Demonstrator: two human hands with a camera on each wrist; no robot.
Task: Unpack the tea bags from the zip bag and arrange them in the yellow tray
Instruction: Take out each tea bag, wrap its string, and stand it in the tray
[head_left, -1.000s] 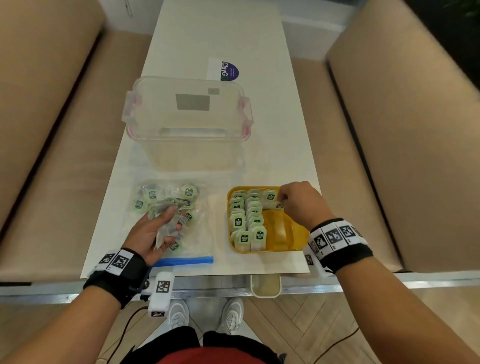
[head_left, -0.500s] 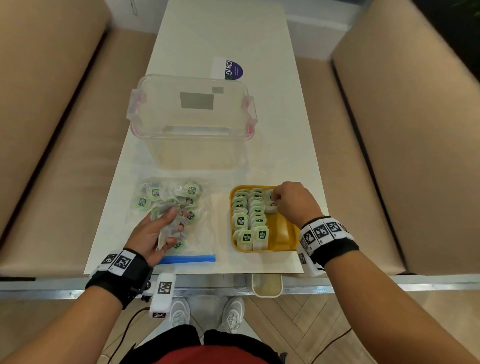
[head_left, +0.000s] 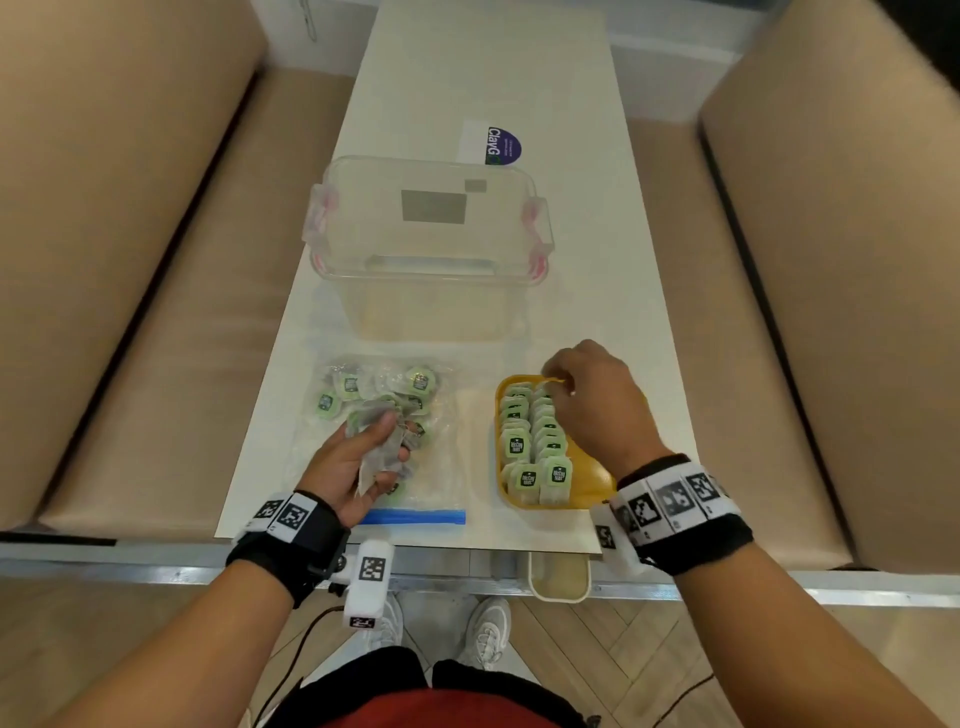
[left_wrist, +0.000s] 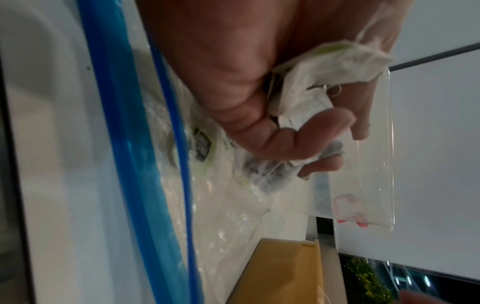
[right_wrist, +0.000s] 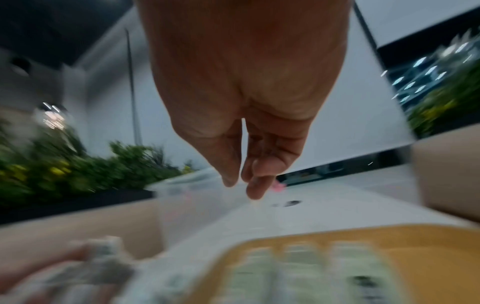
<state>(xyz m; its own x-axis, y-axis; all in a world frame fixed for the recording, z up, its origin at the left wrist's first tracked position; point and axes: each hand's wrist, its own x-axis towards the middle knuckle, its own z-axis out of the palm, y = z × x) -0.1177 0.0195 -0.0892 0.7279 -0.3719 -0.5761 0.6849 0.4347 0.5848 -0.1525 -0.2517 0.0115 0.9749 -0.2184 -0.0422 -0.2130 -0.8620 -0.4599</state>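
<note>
A clear zip bag (head_left: 436, 467) with a blue seal lies at the table's near left, with several green-tagged tea bags (head_left: 420, 381) inside. Over it my left hand (head_left: 387, 439) grips a bunch of tea bags (head_left: 371, 470); the left wrist view shows my fingers (left_wrist: 324, 127) curled round the white bags (left_wrist: 324, 67). The yellow tray (head_left: 592, 478) sits at the near right with two rows of tea bags (head_left: 527, 478) along its left side. My right hand (head_left: 558, 387) hovers over the tray's far end. The blurred right wrist view shows its fingers (right_wrist: 255, 185) hanging loose and holding nothing.
A clear lidded box (head_left: 431, 234) with pink clasps stands behind the bag and tray. A purple sticker (head_left: 501, 145) lies further back. Beige cushions flank the narrow white table. A small cream cup (head_left: 558, 577) hangs below the table's near edge.
My right hand has let go of a tea bag at the tray's far right and drifted left over the far end of the rows. My left hand keeps its bunch.
</note>
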